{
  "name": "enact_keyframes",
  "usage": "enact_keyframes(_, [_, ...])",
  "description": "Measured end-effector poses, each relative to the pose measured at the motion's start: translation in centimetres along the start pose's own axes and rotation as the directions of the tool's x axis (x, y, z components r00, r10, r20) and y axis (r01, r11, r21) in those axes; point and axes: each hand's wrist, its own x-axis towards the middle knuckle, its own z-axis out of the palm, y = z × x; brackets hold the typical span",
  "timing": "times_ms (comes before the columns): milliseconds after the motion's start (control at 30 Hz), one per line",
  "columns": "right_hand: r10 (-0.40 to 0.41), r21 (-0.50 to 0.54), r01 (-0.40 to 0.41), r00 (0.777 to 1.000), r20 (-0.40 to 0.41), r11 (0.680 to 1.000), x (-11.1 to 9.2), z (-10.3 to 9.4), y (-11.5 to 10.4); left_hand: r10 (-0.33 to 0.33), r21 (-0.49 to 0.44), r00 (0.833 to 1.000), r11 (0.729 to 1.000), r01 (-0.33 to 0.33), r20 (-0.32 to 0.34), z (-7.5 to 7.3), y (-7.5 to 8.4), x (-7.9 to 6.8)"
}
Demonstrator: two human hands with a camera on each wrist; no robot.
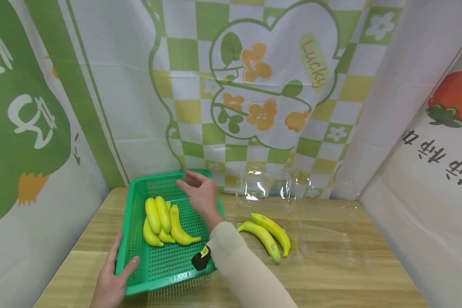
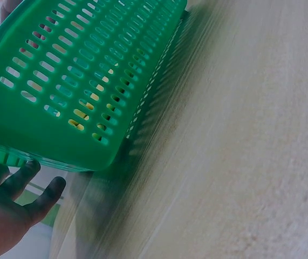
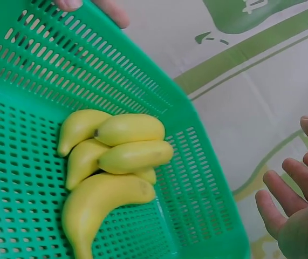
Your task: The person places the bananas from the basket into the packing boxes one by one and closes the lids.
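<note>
A green plastic basket (image 1: 177, 279) stands on the wooden table, tilted toward its left-front corner in the left wrist view. My left hand (image 1: 111, 273) grips its left rim, thumb inside and fingers along the outer wall. Several yellow bananas (image 3: 110, 199) lie bunched at the basket's left side. Over the basket's back right part hovers my right hand (image 1: 203, 194), fingers loosely extended and holding nothing. To the right, two bananas (image 1: 267, 233) lie side by side in one half of a clear plastic clamshell box (image 1: 323, 233), its lid spread wide.
The wooden table (image 1: 369, 273) carries everything. A printed fabric backdrop (image 1: 185, 102) hangs behind the table, with more fabric walls on the left and right (image 1: 419, 171). A small black device (image 1: 201, 259) is strapped at my right wrist.
</note>
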Motion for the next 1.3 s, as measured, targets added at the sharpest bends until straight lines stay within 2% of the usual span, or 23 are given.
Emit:
enact_keyframes(433, [0.078,-0.079,-0.080,0.997,-0.023,0.994,-0.1,1.9,2.7,0.056,0.017,0.998,0.998,-0.055,-0.018,0.0,-0.2,-0.2])
enact_keyframes(667, [0.112,-0.110,-0.115,0.993,-0.029,0.987,-0.2,2.7,3.6,0.046,0.024,0.999,0.999,-0.046,-0.023,0.0,0.0,-0.3])
enact_keyframes(800, [0.130,-0.106,-0.131,0.991,-0.012,0.986,-0.5,3.6,4.0,0.036,-0.011,0.999,0.999,-0.036,-0.024,-0.2,-0.4,-0.5])
enact_keyframes(933, [0.145,-0.095,-0.146,0.989,-0.010,0.985,-0.3,3.6,4.4,0.044,-0.024,0.999,0.999,-0.044,-0.015,0.1,-0.3,0.1])
enact_keyframes(1100, [0.155,-0.080,-0.155,0.988,-0.009,0.985,-0.5,4.2,4.7,0.061,0.000,0.998,0.998,-0.061,-0.017,0.2,-0.2,0.2])
enact_keyframes(1300, [0.197,-0.074,-0.197,0.980,0.001,0.978,-0.8,4.8,4.9,0.054,-0.047,0.998,0.997,-0.055,-0.019,0.2,-0.3,0.1])
